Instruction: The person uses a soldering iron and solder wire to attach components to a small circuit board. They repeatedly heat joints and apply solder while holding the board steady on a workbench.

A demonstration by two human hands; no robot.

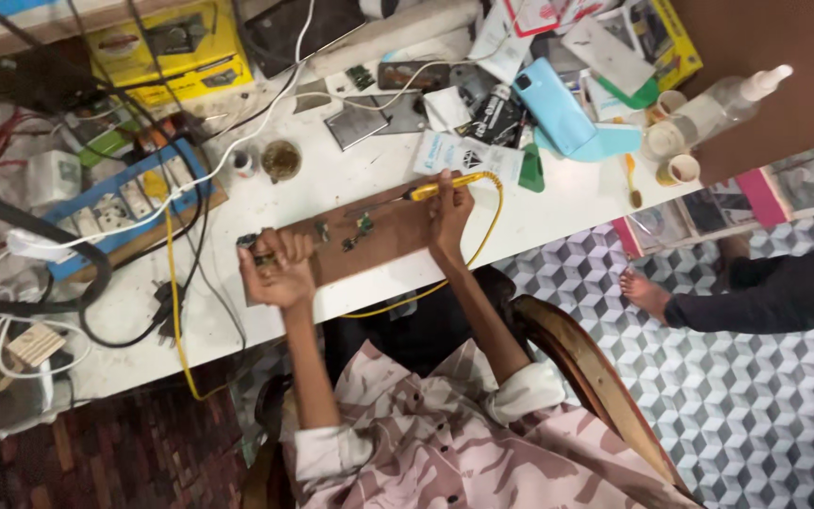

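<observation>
Hands worked over a brown board on a white bench, well apart from each other. The right hand was closed around a yellow-handled iron, whose tip pointed toward the left hand across the board; a yellow cord ran from the handle's far end, curved round the right wrist and dropped off the bench edge. The left hand was curled at the board's other end, fingers pinched on a small dark part; what kind of part it was could not be told. Between the hands, small green circuit pieces lay on the board. Just beyond the left hand stood a round tin and a small jar. Beyond the right hand lay a blue phone among packets and loose parts. Farther out past the right hand stood paper cups and a clear spray bottle. Past the left hand, black and white cables crossed the bench toward a blue-edged socket strip.
</observation>
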